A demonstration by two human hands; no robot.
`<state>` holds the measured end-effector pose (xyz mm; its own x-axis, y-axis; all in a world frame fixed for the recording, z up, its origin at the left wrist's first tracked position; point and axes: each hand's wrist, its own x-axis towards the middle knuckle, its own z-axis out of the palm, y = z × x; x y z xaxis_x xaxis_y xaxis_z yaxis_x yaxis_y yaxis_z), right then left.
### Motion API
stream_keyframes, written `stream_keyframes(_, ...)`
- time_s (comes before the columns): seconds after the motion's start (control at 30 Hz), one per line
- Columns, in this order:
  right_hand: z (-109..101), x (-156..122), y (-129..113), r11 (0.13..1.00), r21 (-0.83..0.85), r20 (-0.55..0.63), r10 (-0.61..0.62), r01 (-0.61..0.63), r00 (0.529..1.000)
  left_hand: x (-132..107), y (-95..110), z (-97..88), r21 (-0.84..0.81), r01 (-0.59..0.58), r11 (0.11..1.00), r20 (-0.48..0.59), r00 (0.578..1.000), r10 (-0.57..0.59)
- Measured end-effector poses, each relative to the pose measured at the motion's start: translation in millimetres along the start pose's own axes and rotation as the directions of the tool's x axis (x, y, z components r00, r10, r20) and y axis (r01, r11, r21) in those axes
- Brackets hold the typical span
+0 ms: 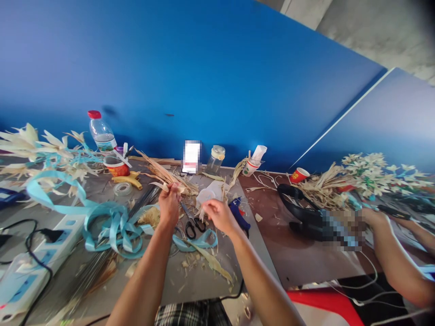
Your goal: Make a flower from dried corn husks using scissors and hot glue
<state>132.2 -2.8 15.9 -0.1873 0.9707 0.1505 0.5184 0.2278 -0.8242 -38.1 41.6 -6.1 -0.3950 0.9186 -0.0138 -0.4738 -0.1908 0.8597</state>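
My left hand (169, 204) is closed in a pinch on a pale strip of dry husk (165, 187), in front of a bundle of long dried husks (158, 168). My right hand (220, 215) is bent with its fingertips together beside a translucent plastic cup or bag (205, 195); what they hold, if anything, is too small to name. Between my hands lie black-handled scissors (191, 226), pointing away from me. A blue glue gun (239, 213) lies just right of my right hand. Curled light-blue ribbon (112, 231) is heaped left of my left forearm.
A white power strip (44, 258), thin wires (88, 276), a tape roll (123, 189), a red cup (116, 166) and a water bottle (102, 131) stand or lie left. Toward the back are a jar (215, 160) and white cup (251, 167). Another person's arm (390, 253) reaches in right.
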Motion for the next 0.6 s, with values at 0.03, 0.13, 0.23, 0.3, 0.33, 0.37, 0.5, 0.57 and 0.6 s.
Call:
stream_keyframes(0.03, -3.2, 1.4, 5.5, 0.999, -0.039, -0.123, 0.01, -0.015, 0.992, 0.3, -0.8, -0.5, -0.014, -0.005, 1.0, -0.012, 1.0, 0.005)
stream_keyframes(0.13, -15.8, 15.9, 21.8, 0.979, -0.201, -0.33, -0.026, -0.044, 0.944, 0.5, -2.7, -1.1, -0.053, -0.007, 0.999, -0.022, 1.0, 0.005)
stream_keyframes(0.23, -22.2, 34.9, 30.8, 0.938, -0.346, -0.205, -0.061, -0.015, 0.977, -0.3, -3.8, -0.3, -0.058, 0.017, 0.998, 0.003, 1.0, -0.017)
stream_keyframes(0.3, -20.4, 45.5, 32.4, 0.912, -0.411, -0.089, -0.063, 0.022, 0.994, -1.2, -4.2, 0.4, -0.058, 0.021, 0.998, 0.017, 1.0, -0.021)
stream_keyframes(0.33, -18.5, 50.2, 32.6, 0.904, -0.426, -0.04, -0.052, 0.03, 0.998, -1.6, -4.2, 0.6, -0.056, 0.02, 0.998, 0.022, 1.0, -0.019)
stream_keyframes(0.37, -16.6, 54.6, 32.9, 0.903, -0.43, -0.004, -0.026, 0.021, 1.0, -2.1, -4.2, 0.7, -0.052, 0.019, 0.998, 0.026, 1.0, -0.018)
stream_keyframes(0.5, -15.8, 74.6, 36.7, 0.945, -0.291, -0.063, 0.134, -0.147, 0.989, -2.6, -4.1, 0.1, -0.048, 0.022, 0.999, 0.033, 0.999, -0.021)
stream_keyframes(0.57, -19.8, 87.5, 40.0, 0.964, -0.083, -0.154, 0.239, -0.254, 0.959, -2.0, -4.6, -0.1, -0.051, 0.021, 0.998, 0.026, 0.999, -0.019)
stream_keyframes(0.6, -21.9, 94.5, 41.5, 0.95, 0.046, -0.182, 0.31, -0.307, 0.933, -1.7, -5.0, -0.1, -0.055, 0.017, 0.998, 0.025, 1.0, -0.016)
